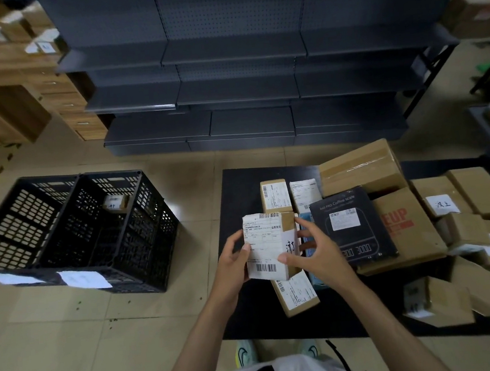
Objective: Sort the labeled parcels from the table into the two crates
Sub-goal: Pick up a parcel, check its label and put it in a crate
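Note:
I hold a small cardboard parcel [269,244] with a white shipping label above the left end of the black table [239,203]. My left hand [236,261] grips its left edge, thumb on the label. My right hand [313,250] holds its right side, thumb at the lower corner. Two black plastic crates stand on the floor to the left: the left crate [17,225] looks empty, and the right crate [140,225] has one small labeled parcel [115,202] inside. More labeled parcels [275,196] lie on the table.
A black coffee-scale box [352,225] lies on brown cartons [361,165] at the table's middle. Several cardboard boxes [460,194] crowd the right end. Dark metal shelving [241,66] stands behind. A wooden desk [13,88] is at the far left. Paper tags [83,279] hang on the crates' near rims.

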Tool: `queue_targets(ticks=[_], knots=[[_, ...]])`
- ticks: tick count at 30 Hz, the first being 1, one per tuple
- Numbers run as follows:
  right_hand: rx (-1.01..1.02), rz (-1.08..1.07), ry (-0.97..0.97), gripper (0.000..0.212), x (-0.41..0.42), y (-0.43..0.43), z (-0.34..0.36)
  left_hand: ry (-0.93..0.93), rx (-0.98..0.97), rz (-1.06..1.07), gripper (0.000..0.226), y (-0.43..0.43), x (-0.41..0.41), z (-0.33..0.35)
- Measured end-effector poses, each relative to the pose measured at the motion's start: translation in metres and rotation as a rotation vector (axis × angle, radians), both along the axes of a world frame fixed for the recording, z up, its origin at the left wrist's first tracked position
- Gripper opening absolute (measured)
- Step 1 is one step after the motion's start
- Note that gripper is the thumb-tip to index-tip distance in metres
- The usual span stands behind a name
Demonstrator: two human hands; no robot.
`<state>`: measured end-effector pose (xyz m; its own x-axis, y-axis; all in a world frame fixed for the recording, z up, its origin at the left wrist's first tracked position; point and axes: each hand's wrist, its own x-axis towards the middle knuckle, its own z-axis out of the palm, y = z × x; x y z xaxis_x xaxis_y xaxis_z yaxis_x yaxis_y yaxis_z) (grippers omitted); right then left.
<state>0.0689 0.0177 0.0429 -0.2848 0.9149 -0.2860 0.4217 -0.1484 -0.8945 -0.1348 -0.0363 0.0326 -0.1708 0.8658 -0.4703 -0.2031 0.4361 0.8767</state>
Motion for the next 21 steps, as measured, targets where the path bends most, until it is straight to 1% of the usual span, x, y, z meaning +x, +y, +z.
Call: queue_targets(ticks=[4,14,18,21], knots=[[-0.001,0.026,-0.036,0.093,-0.003,-0.001,-0.003,-0.014,0.014,0.013,0.033,-0.001,-0.006,-0.003],[-0.008,0.040,-0.044,0.102,-0.011,-0.011,-0.009,-0.034,0.034,-0.017,0.032,-0.006,-0.016,-0.007],[-0.058,-0.007,0.059,0.096,-0.009,-0.020,-0.014,-0.055,0.044,-0.074,0.035,-0.012,-0.023,-0.007],[-0.118,-0.046,0.124,0.087,-0.003,-0.024,-0.020,-0.093,0.026,-0.106,0.039,-0.017,-0.024,-0.010]])
